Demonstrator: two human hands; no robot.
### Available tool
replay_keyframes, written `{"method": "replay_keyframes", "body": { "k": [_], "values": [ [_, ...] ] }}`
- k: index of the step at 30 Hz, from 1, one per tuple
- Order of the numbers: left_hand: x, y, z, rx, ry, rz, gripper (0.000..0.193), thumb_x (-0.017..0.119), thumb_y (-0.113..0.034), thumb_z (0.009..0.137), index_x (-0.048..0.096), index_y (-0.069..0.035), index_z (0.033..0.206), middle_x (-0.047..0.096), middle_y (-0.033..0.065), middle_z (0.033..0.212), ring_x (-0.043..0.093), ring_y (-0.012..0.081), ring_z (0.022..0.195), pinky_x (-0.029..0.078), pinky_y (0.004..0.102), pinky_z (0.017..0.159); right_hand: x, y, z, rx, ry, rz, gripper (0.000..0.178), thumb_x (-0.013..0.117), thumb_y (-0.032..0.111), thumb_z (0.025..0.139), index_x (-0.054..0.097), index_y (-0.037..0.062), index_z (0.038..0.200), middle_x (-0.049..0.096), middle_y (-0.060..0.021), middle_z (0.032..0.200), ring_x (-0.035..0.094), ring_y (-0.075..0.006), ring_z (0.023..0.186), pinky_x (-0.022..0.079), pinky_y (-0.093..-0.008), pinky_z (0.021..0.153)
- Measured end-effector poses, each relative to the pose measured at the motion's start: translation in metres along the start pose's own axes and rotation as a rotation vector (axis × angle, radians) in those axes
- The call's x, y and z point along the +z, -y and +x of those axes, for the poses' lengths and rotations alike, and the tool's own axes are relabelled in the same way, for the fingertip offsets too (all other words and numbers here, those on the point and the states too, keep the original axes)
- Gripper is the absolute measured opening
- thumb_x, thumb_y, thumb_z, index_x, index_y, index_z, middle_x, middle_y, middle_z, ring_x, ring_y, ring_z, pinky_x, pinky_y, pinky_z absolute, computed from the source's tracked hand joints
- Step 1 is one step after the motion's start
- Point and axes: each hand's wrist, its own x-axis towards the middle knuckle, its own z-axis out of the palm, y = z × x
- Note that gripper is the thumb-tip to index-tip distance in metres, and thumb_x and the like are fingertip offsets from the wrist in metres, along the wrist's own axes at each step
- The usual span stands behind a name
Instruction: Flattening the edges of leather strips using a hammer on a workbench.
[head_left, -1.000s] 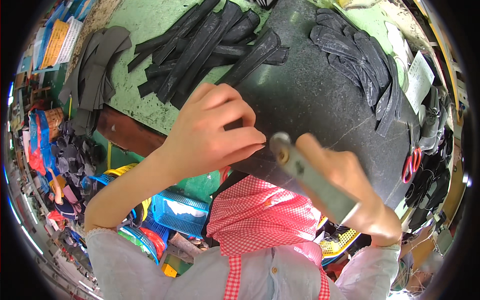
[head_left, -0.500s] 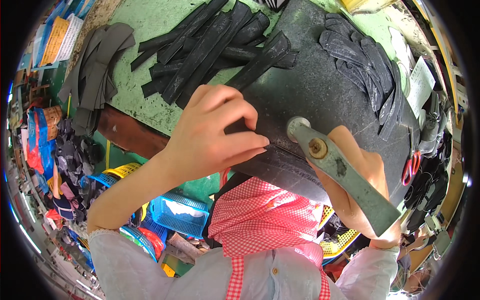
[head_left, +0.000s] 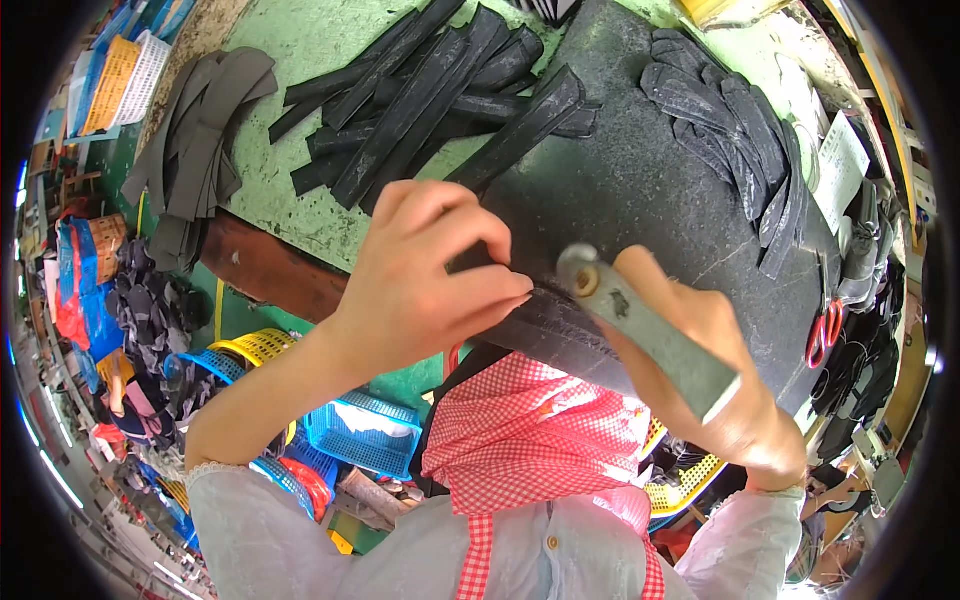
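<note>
My right hand is wrapped round a hammer whose grey metal head points its round face toward the black work surface. The hammer's handle is mostly hidden by the head and hand. Close to the hammer's face, my left hand is bent over with thumb and finger pinched together on the edge of a black strip. That strip lies along the near edge of the black mat. The fingers partly cover the gripped end.
Beyond my left hand lies a pile of long black strips. Smaller black pieces overlap at the far right. Grey strips hang over the left side. Red-handled scissors rest at the right edge. A blue basket stands below the bench.
The hammer head has shifted left and tilted, its round face now nearer my left fingertips. My right hand has turned with it. My left hand keeps its pinch almost in place.
</note>
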Motion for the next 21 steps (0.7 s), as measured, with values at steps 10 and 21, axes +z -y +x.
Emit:
{"method": "replay_keyframes", "body": {
  "k": [10,21],
  "values": [
    [0.002,-0.016,-0.021,-0.115,-0.06,0.047,0.029,0.09,-0.018,0.067,0.079,-0.023,0.094,0.067,-0.006,0.108,0.057,0.0252,0.106,0.04,0.0438,0.093,0.005,0.003,0.005,-0.039,0.028,-0.067,0.029,0.066,0.013,0.093,0.047,0.0013,0.113,0.065,-0.0229,0.08,0.069,-0.0462,0.076,0.054,-0.0527,0.063],
    [0.008,-0.032,-0.027,-0.064,-0.091,0.21,0.025,0.087,-0.022,0.07,0.076,-0.021,0.092,0.067,-0.0075,0.108,0.056,0.0234,0.107,0.04,0.046,0.094,0.015,0.011,0.006,-0.058,0.063,-0.124,0.027,0.066,0.01,0.092,0.047,0.0028,0.109,0.065,-0.0222,0.076,0.068,-0.0464,0.073,0.053,-0.0523,0.058]
  ]
}}
